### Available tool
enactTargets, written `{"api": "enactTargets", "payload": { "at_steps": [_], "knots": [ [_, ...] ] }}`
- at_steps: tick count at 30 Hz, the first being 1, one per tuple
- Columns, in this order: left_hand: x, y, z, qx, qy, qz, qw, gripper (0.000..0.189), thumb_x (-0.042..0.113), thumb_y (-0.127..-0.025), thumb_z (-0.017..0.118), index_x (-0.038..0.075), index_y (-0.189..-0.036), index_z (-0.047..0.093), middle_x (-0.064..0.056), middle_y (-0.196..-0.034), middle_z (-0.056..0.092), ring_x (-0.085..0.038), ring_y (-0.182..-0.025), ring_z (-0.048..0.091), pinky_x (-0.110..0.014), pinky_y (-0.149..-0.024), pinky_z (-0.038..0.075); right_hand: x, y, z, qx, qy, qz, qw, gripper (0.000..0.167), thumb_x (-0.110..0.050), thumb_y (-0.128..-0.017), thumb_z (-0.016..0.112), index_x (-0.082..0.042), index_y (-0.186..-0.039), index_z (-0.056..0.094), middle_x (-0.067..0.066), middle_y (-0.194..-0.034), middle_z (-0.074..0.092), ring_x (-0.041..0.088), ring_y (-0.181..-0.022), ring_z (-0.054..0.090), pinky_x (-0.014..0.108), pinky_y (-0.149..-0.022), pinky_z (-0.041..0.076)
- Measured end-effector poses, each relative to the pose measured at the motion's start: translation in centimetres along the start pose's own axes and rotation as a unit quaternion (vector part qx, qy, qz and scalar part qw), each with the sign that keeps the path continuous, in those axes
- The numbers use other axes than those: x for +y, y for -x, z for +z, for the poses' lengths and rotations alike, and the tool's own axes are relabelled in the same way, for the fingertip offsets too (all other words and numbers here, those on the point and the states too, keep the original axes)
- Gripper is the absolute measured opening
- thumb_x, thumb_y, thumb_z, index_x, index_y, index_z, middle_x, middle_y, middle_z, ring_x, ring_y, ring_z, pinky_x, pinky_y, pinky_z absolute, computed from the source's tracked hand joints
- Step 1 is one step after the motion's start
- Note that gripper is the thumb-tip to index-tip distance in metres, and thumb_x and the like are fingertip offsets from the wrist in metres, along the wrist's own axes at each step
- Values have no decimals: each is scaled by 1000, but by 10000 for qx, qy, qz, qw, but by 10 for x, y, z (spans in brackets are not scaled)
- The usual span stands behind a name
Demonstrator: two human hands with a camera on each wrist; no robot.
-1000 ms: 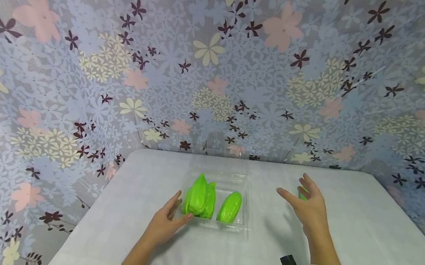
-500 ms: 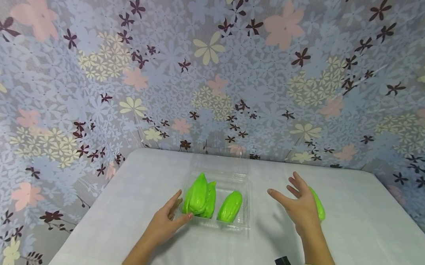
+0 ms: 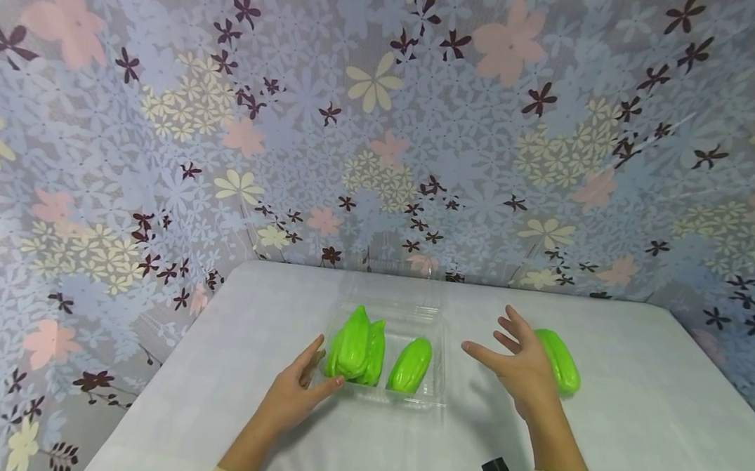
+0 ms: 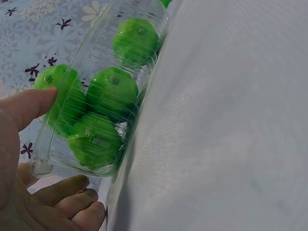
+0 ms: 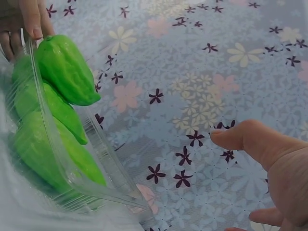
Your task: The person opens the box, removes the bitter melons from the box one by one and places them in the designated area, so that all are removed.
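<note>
A clear plastic box (image 3: 436,384) stands on the table with its lid folded back. Glossy green ribbed vegetables with pointed tips lie in it: a pile (image 3: 355,345) at the left and a single one (image 3: 410,365) at the right. My left hand (image 3: 294,394) grips the box's front left corner, its thumb (image 4: 38,106) on the rim and the other fingers outside the wall. My right hand (image 3: 522,370) hovers right of the box, fingers spread, holding nothing. Just beyond it, a loose green vegetable (image 3: 560,364) lies on the table, partly hidden by the hand.
White cloth covers the table (image 3: 637,393). Behind it hangs a floral-patterned sheet (image 3: 372,123). The transparent lid (image 3: 388,281) leans toward that sheet and is hard to see. Dark wrist-camera parts (image 3: 498,470) show at the bottom edge.
My right hand has moved left toward the box, uncovering more of the loose green vegetable. My left hand stays on the box corner.
</note>
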State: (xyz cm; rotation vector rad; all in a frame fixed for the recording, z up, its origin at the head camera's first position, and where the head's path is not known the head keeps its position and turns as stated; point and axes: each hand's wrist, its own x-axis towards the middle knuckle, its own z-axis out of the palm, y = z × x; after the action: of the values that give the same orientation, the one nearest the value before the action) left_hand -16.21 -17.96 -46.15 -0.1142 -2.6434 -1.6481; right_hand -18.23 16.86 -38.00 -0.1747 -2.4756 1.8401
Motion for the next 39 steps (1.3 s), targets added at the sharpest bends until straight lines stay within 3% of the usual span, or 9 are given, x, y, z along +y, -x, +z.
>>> {"api": "enactTargets", "payload": {
  "at_steps": [9, 15, 39],
  "knots": [
    [10, -4, -2, 17, 19, 137, 9999, 89, 48, -87, 77, 19, -159, 33, -18, -153, 44, -41, -138, 42, -51, -112, 37, -10, -1, 1, -141, -58, -171, 9997, 116, -24, -80, 89, -22, -164, 9, 13, -164, 22, 35, -146, 31, 54, -109, 43],
    [5, -3, 0, -57, -67, 8, 10000, 88, 48, -88, 77, 20, -159, 33, -18, -152, 45, -42, -137, 43, -51, -111, 39, -4, 0, 8, -279, -106, -196, 9994, 114, -24, -79, 89, -21, -164, 12, 14, -163, 24, 34, -146, 32, 52, -107, 46],
    [1, 0, -1, -24, -82, 56, 9999, 89, 47, -88, 77, 19, -159, 33, -18, -152, 45, -41, -137, 43, -50, -111, 39, -3, 13, 41, -685, -402, -434, 9959, 109, -19, -79, 89, -20, -163, 19, 13, -162, 26, 35, -142, 36, 55, -102, 48]
  ]
}}
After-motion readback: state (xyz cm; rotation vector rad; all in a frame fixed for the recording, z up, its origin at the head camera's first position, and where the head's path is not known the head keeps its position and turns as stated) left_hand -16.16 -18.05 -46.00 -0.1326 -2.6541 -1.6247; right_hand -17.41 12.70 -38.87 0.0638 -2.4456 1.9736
